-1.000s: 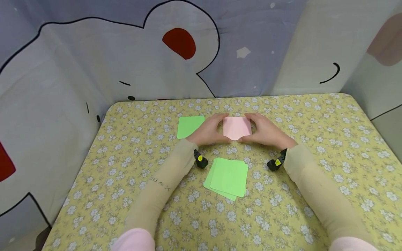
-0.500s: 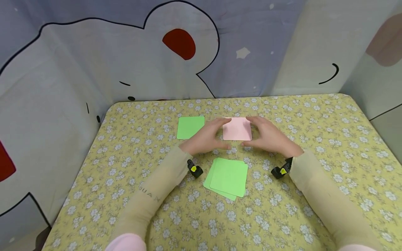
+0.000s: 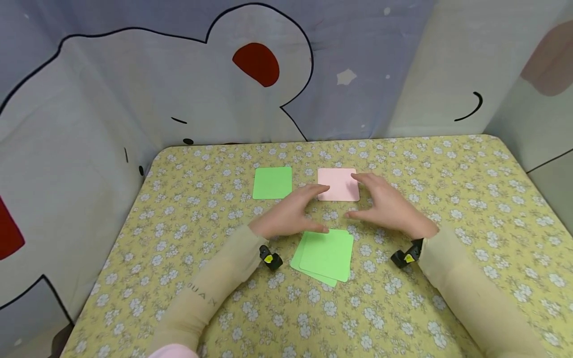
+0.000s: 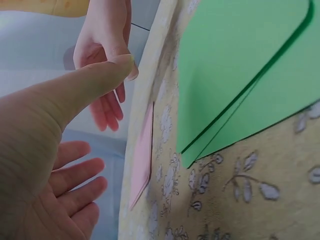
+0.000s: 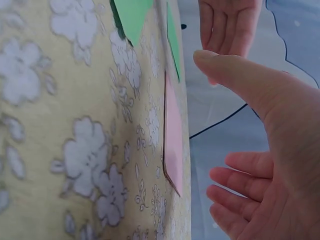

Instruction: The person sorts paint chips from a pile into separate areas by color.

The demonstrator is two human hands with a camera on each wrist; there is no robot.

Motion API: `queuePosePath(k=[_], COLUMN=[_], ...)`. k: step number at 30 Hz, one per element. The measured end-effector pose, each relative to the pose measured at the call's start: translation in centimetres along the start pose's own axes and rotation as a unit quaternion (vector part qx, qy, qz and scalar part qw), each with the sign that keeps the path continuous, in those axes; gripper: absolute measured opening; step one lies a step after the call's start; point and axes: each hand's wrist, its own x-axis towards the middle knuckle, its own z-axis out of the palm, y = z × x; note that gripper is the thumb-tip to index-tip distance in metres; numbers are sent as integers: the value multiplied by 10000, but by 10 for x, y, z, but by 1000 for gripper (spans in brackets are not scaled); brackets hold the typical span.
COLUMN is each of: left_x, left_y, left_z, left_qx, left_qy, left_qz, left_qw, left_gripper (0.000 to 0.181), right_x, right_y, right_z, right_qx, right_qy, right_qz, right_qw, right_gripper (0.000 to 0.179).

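Observation:
A pink square card (image 3: 336,186) lies flat toward the back of the table. My right hand (image 3: 388,206) hovers at its right front corner, thumb and fingers spread apart with nothing between them. Between the pink card and the nearer green cards (image 3: 327,254), my left hand (image 3: 288,211) holds nothing; its thumb overlaps the top edge of those cards in the head view. The two green cards overlap at a slight twist. In the left wrist view the left hand (image 4: 55,130) shows relaxed, parted fingers. The right hand (image 5: 270,145) looks the same in the right wrist view.
Another green card (image 3: 273,182) lies to the left of the pink one, a small gap between them. A yellow flowered cloth (image 3: 170,233) covers the table. Behind the far edge hangs a printed curtain (image 3: 147,84). Each wrist wears a small black camera.
Both hands have let go of the pink card's sides and drawn back toward me, the left one farther and leftward. The cards stay where they were.

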Motion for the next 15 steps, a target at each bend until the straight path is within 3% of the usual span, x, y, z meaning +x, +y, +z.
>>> queuePosePath(k=[6,15], left_x=[-11,-26], left_y=[1,2], left_z=[5,11], left_qx=[312,319], left_qy=[12,-22], left_qz=[94,273], left_qw=[9995,9991], left_gripper=[102,104], right_x=[-11,-25], right_y=[-4,-15], right_z=[1,2], right_qx=[-40,-166], right_qy=[60,24], right_qz=[-256,-468], right_qw=[9996,9988], right_gripper=[103,110])
